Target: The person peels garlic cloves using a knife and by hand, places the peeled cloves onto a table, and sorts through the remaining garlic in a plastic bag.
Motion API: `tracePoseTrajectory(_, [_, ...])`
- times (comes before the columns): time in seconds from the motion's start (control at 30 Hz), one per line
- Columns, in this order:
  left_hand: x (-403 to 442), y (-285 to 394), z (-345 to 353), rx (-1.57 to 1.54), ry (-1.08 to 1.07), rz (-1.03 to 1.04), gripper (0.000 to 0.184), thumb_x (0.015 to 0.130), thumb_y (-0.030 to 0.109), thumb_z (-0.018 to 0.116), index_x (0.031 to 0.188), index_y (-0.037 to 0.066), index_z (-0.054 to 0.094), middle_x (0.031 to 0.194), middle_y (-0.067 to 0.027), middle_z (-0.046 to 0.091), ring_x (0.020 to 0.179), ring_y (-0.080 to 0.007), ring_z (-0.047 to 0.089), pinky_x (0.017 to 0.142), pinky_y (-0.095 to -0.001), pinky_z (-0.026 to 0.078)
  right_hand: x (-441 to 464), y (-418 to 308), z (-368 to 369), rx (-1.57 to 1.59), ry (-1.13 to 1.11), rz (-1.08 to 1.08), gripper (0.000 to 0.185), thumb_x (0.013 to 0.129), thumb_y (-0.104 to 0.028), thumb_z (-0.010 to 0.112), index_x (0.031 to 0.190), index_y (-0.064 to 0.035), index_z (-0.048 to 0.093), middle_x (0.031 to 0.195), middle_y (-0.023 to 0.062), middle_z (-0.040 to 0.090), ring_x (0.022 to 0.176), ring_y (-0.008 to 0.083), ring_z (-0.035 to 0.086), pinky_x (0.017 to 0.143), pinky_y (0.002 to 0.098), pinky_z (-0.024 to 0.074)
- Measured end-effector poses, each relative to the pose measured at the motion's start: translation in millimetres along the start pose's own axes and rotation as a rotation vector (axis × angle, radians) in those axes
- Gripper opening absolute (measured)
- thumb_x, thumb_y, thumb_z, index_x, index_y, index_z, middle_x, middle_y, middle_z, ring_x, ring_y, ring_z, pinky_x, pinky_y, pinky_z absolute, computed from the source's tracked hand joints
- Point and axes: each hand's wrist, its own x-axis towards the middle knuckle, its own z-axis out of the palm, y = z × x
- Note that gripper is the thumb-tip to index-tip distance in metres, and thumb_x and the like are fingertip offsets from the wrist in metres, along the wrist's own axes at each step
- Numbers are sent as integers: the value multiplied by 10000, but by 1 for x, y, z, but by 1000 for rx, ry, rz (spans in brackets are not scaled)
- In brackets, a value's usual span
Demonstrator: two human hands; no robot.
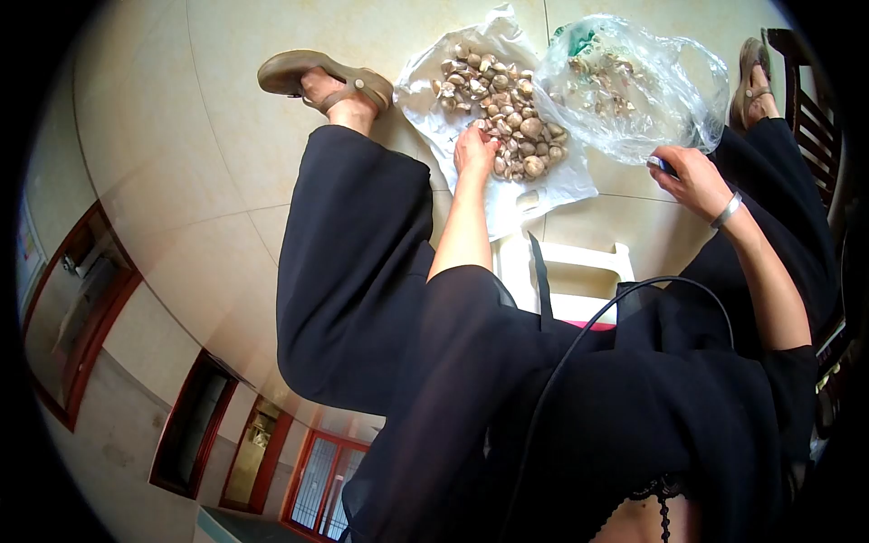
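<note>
Many small round brown mushrooms (pixel 514 120) lie heaped on a flattened white plastic bag (pixel 566 181) on the floor. At the near left side of the heap is my left hand (pixel 474 152), its fingers curled down among the mushrooms. Whether one is between the fingertips is hard to make out. My right hand (pixel 692 179) is closed around a small blue and white object (pixel 664 166), mostly hidden by the fingers. Just beyond that hand, a clear plastic bag (pixel 679 118) lies open, with pale brown scraps (pixel 615 86) and something green inside.
A white plastic stool (pixel 588 258) stands between my legs. My left shoe (pixel 312 77) is close to the white bag. A dark slatted wooden chair (pixel 815 118) stands at the far right. Pale tiles (pixel 217 163) cover the floor. A dark cable (pixel 579 339) crosses my lap.
</note>
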Motion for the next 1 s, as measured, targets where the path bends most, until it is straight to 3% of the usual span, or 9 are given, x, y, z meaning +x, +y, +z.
tracePoseTrajectory(0.07, [6,-12,-1,-137,-32,-4,272,642,202,724,759,14,567,791,-126,599,798,-274,574,740,-366,445,0,-1,-1,7,-2,3,156,775,-158,522,815,-7,532,757,201,559,743,373,539,645,423,422])
tracePoseTrajectory(0.2, [22,-37,-14,-658,-234,-146,155,728,101,585,820,19,491,690,-98,578,511,-165,572,435,-267,472,-1,-5,-2,7,26,-23,142,781,-143,525,820,-7,536,733,195,557,716,367,540,623,416,420])
tracePoseTrajectory(0.37, [3,-23,-31,-558,-273,-159,124,711,149,568,722,26,558,668,-98,602,568,-192,600,520,-296,491,-2,-3,-2,-5,20,-9,155,779,-166,523,810,-14,536,718,196,555,719,372,538,627,428,419])
tracePoseTrajectory(0.47, [-17,-11,-21,30,-95,-102,247,627,302,609,765,97,608,768,-111,633,765,-266,604,715,-358,451,-3,0,0,3,46,-36,156,779,-168,524,808,-15,535,718,197,554,718,372,538,627,428,419])
tracePoseTrajectory(0.57, [-43,2,-13,77,-72,-33,272,617,292,640,815,114,585,816,-109,624,794,-296,588,715,-381,451,-2,1,0,-8,28,-29,153,779,-166,526,806,-16,535,719,196,554,717,372,538,626,429,419])
tracePoseTrajectory(0.67, [-68,-8,5,109,78,288,238,624,155,695,799,106,541,825,-73,578,798,-278,568,677,-384,451,-2,-3,1,-1,27,3,151,778,-165,527,803,-16,535,719,195,553,720,371,537,626,428,419])
tracePoseTrajectory(0.77, [-73,-19,13,151,53,390,346,605,101,717,898,134,536,855,-72,549,839,-283,550,686,-410,446,-1,1,1,-10,29,-16,146,778,-161,527,803,-17,534,717,192,554,721,370,537,627,425,421])
tracePoseTrajectory(0.87, [-72,-12,10,126,188,255,359,623,126,714,934,139,536,847,-86,534,843,-303,541,682,-415,440,-1,-2,-1,2,23,-8,145,778,-158,526,800,-15,531,718,191,554,720,369,536,627,425,421])
tracePoseTrajectory(1.0, [-66,-9,3,72,183,242,286,663,175,695,905,126,552,859,-103,535,839,-307,539,672,-413,432,-1,0,3,4,34,-27,148,779,-159,524,795,-13,529,721,191,553,718,369,534,624,425,419])
